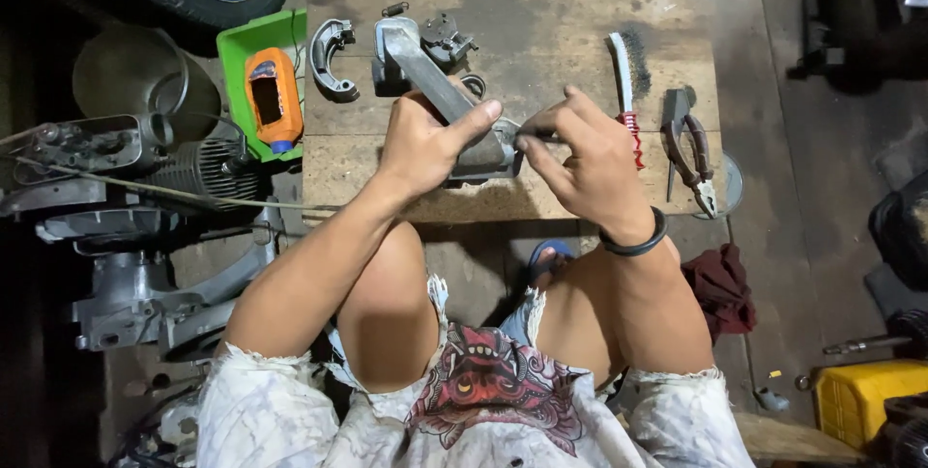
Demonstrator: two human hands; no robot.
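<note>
left hand (425, 139) gripping grey metal arm (440, 91) | right hand (585, 154) pinching what is perhaps a thin tool (539, 136) at its end | both hovering over tabletop (541, 33) | wire brush (628, 81) lying beside

Bare board (541, 199) lies open near the hands; wire brush (626, 72) and pliers (688, 144) crowd its right side.
</note>
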